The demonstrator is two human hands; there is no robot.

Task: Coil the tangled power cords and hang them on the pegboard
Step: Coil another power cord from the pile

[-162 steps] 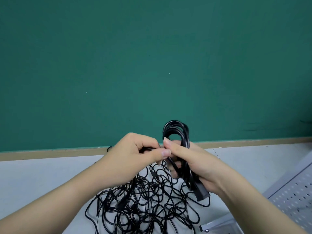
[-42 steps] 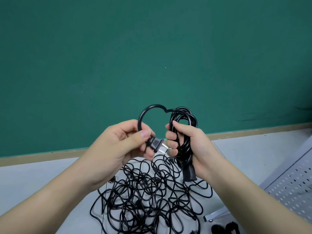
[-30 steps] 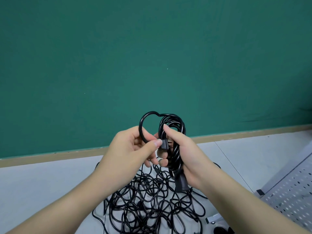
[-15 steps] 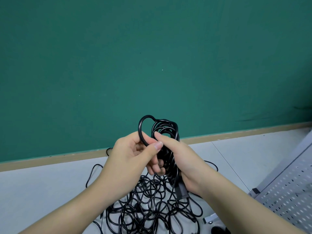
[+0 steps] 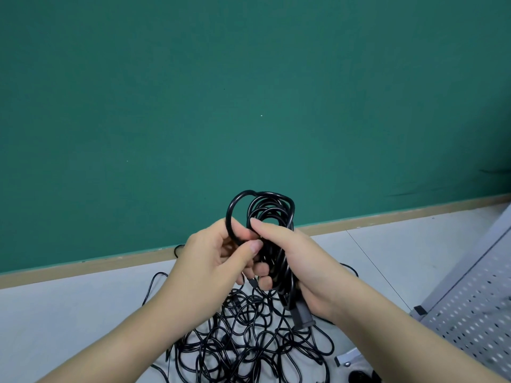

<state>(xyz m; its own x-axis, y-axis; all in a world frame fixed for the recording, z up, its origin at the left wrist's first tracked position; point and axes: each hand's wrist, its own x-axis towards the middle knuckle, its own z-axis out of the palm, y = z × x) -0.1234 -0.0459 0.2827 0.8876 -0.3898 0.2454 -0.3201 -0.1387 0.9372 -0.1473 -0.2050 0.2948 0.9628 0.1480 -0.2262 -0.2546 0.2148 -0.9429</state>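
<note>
Even, soft indoor light, faint shadows, slight wide-angle bending and blur at edges.

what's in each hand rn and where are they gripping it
Right hand grips the coiled black cord around the middle of its loops. Left hand pinches the loose end loop near its base.

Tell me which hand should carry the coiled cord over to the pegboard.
The right hand, probably. It already grips the coiled cord around its middle, and the pegboard lies on its side. The left hand only pinches the last loop, so it can let go.
</note>
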